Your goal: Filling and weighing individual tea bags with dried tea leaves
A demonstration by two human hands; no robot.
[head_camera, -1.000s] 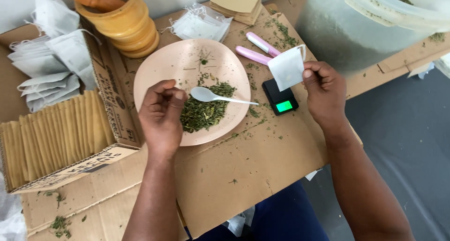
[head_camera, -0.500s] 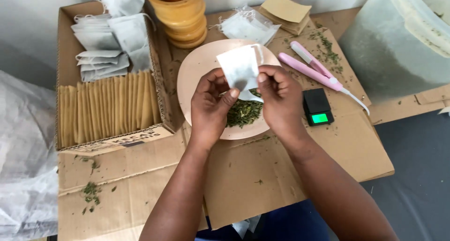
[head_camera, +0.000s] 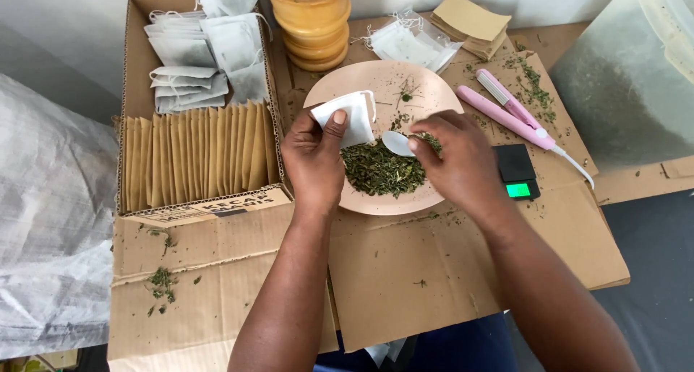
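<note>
The left hand [head_camera: 312, 162] pinches a small white filter bag [head_camera: 352, 117] between thumb and fingers, holding it by its lower edge over the near-left rim of the pink plate [head_camera: 325, 93]. The bag looks thin, limp and nearly weightless (a papery mesh, probably easy to crumple or tear), so a light grip at the edges, keeping the mouth spread, seems the sensible hold. The right hand [head_camera: 459, 162] is closed around the handle of a pale spoon [head_camera: 396, 143], its bowl resting just above the heap of dried green herb [head_camera: 382, 171] on the plate. The herb is loose, flaky and light, likely to scatter; crumbs already dot the cardboard [head_camera: 405, 285]. Farther out: a cardboard box [head_camera: 134, 90] of upright tan envelopes and flat white bags, stacked yellow bowls [head_camera: 312, 25], a pink sealer [head_camera: 510, 115] and a small black scale [head_camera: 517, 171].
</note>
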